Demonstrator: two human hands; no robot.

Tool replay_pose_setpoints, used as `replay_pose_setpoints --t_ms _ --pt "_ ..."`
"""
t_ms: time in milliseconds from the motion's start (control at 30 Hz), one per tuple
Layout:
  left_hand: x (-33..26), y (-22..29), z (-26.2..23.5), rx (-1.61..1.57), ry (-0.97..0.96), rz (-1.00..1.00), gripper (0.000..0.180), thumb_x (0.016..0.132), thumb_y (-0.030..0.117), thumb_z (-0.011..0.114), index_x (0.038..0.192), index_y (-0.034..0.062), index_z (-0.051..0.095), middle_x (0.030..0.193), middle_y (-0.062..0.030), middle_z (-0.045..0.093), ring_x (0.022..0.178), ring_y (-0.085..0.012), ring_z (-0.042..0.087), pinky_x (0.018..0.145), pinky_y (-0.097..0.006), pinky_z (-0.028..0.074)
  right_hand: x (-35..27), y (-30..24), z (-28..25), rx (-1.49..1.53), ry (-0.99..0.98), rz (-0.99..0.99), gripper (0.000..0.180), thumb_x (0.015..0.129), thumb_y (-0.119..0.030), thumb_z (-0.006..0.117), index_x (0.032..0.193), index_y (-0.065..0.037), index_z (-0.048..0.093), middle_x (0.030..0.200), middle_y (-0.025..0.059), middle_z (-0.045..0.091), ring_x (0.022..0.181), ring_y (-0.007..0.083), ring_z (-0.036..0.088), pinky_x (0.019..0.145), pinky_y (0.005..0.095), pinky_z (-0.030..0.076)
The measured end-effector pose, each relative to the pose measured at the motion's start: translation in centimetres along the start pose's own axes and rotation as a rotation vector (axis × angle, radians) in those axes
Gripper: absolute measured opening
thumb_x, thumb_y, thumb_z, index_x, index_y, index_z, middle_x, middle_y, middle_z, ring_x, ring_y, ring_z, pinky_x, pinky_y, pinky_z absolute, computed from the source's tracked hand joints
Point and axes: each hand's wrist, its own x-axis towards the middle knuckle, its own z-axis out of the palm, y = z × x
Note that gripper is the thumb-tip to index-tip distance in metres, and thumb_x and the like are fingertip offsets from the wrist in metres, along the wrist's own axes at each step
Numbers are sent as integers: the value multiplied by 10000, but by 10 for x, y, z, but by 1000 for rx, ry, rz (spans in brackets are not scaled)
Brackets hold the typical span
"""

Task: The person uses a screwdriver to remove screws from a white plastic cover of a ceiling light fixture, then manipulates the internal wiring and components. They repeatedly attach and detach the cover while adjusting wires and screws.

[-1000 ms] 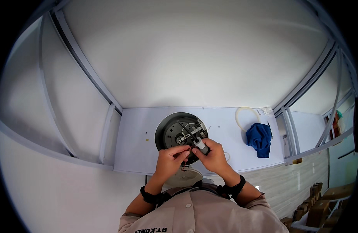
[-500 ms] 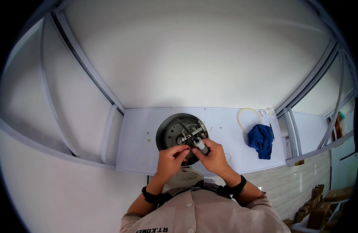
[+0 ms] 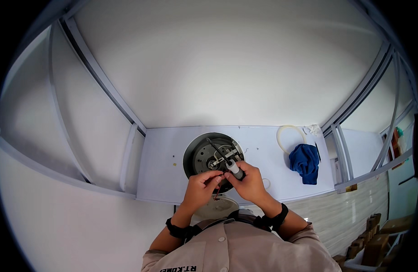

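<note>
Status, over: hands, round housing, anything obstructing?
Left hand pinching thin red wire. Right hand gripping grey-white cylinder. Round housing open below. Blue cloth aside, right.

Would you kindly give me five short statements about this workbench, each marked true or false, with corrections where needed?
1. The right hand holds a grey-and-white cylindrical handle at the round, dark-grey housing. True.
2. A cream-coloured curved tube lies beside a crumpled blue cloth. True.
3. The cloth lies left of the housing. False: it lies to the right.
4. A black band circles each wrist. True.
5. The two hands are far apart. False: the left hand has its fingertips close to the right hand's.
</note>
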Motion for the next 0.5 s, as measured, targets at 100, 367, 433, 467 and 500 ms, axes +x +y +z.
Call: replay_pose_setpoints --t_ms 100,367,433,467,500 --pt "-1 6 2 -7 18 -30 203 1005 73 708 1174 -29 756 959 -98 792 771 -127 733 680 -265 586 -1 5 2 -7 6 -12 182 864 -147 826 989 -57 727 848 138 733 745 328 723 661 385 555" --pt "-4 -1 3 -55 87 -49 212 1000 68 713 1177 -42 753 976 -113 792 771 -140 744 672 -262 595 -1 0 2 -135 -39 -135 220 852 -124 827 1033 -48 727 868 129 733 770 281 710 689 380 553" --pt "-4 -3 4 -65 86 -39 214 998 66 716 1175 -47 752 982 -114 792 770 -142 745 676 -262 597 -1 4 7 -166 -2 -222 235 832 -151 828 1026 -67 727 881 137 732 816 356 710 697 442 563" --pt "-4 -3 4 -62 94 -38 213 998 65 715 1173 -50 752 985 -115 792 773 -144 746 678 -262 598 0 3 8 -162 2 -207 235 832 -150 826 1028 -67 726 876 135 731 820 356 709 697 445 562" --pt "-4 -3 4 -58 105 -37 213 998 64 715 1172 -53 751 988 -115 792 776 -147 748 679 -262 599 1 1 9 -155 3 -192 235 833 -149 823 1030 -67 725 872 132 730 824 357 708 696 447 562"
